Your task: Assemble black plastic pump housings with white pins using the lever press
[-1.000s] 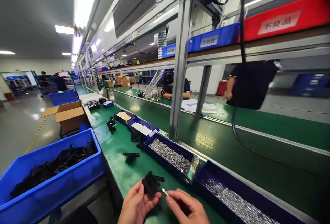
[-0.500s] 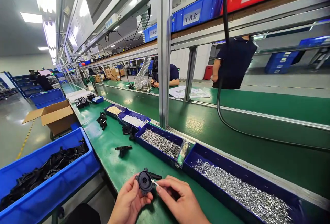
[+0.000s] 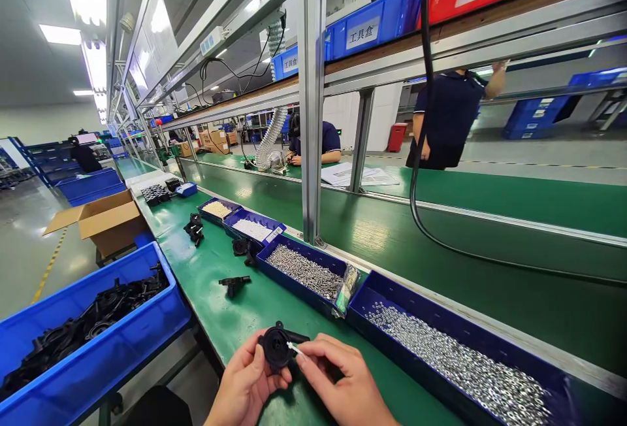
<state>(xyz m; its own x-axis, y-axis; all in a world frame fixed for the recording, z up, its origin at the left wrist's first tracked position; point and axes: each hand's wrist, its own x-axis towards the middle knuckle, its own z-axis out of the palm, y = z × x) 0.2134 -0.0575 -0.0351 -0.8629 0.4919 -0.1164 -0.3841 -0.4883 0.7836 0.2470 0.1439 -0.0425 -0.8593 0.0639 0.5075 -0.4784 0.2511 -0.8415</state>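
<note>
My left hand [image 3: 252,374] grips a round black plastic housing [image 3: 277,347] by its left rim. The housing has a recessed centre, small lugs and a tube pointing right, and its hollow side faces me. Between thumb and forefinger, my right hand [image 3: 343,374] pinches a thin white stick [image 3: 294,348], its tip at the right part of the housing's face. Whether the tip touches the housing I cannot tell. Both hands are just above the green bench top [image 3: 215,328]. Another black plastic part [image 3: 234,285] lies on the bench ahead of them.
A blue tray of small metal rings [image 3: 455,354] stands to the right, beside a tray of metal pins [image 3: 304,272]. Trays of white parts [image 3: 252,229] and cream parts [image 3: 217,208] lie beyond. At left is a blue crate [image 3: 169,289] of black parts. A metal post [image 3: 312,151] rises behind.
The housing has tilted slightly in my left hand, while the white stick keeps nearly the same place. Across the bench, a standing person has raised one arm.
</note>
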